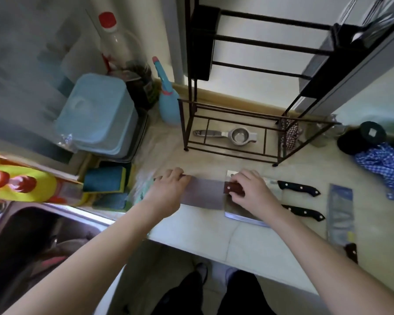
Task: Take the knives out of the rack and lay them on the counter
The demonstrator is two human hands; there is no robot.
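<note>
A broad cleaver (203, 193) with a reddish-brown wooden handle lies flat near the counter's front edge. My right hand (250, 189) grips its handle. My left hand (168, 189) pinches the far end of its blade. Under the handle end lies another wide steel blade (241, 215). Two black-handled knives (298, 188) (305, 212) lie to the right of my right hand. Further right, a sheathed cleaver (340, 214) lies lengthwise on the counter. The black wire rack (232, 123) stands behind, with no knives visible in it.
A metal strainer (234, 135) lies on the rack's base. A blue spray bottle (166, 98) and a blue tub (98, 114) stand at the left. Sponges (105, 183) sit beside the sink (32, 235). A blue checked cloth (382, 164) lies at the right.
</note>
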